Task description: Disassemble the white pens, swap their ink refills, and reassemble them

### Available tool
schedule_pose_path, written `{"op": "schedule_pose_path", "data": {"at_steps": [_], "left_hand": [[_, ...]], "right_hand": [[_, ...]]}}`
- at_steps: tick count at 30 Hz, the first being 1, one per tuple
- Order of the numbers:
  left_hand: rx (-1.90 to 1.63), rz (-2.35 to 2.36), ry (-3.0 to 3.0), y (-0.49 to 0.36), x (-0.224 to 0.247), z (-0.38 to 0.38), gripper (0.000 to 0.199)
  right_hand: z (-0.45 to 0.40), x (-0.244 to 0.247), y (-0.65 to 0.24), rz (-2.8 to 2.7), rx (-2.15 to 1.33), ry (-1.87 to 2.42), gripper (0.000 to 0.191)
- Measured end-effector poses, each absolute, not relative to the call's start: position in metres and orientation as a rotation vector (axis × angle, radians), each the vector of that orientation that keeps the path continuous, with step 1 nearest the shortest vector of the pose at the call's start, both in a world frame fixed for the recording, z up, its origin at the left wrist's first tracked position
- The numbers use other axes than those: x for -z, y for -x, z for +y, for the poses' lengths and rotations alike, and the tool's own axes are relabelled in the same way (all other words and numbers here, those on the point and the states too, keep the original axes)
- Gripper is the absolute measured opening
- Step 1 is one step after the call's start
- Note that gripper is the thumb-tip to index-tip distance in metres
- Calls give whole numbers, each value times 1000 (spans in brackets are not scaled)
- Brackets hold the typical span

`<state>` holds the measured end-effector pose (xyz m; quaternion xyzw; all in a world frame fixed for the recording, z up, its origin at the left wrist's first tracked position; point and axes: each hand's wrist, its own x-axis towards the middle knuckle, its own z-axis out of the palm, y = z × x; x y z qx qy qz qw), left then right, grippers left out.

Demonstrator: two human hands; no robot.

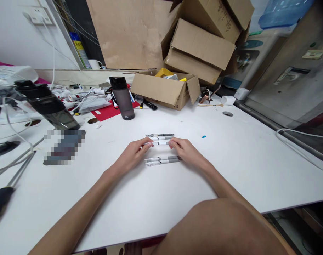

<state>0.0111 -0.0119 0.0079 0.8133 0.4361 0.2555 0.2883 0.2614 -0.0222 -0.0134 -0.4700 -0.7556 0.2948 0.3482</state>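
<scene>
My left hand (137, 150) and my right hand (183, 148) pinch opposite ends of one white pen (160, 143), which lies crosswise between them. Just beyond it on the white table (119, 209) are a dark pen (161, 135) and a white pen with a grey end (160, 138). Nearer to me, two more white pens with grey ends, an upper one (161, 159) and a lower one (161, 162), lie side by side, their right ends close to my right hand. All the pens run roughly parallel.
A dark bottle (123, 101) and an open cardboard box (158, 88) stand at the back. Another bottle (51, 108) and a pixelated flat object (64, 147) are on the left, near cables. A small blue piece (203, 136) lies right of the pens.
</scene>
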Motion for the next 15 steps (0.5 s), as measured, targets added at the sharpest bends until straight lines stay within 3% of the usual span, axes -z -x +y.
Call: {"op": "schedule_pose_path", "data": {"at_steps": [15], "left_hand": [[-706,1275,-2173,-11,6,-9,46]], "right_hand": [[-24,12,-256,-2002,-626,1170,32]]}}
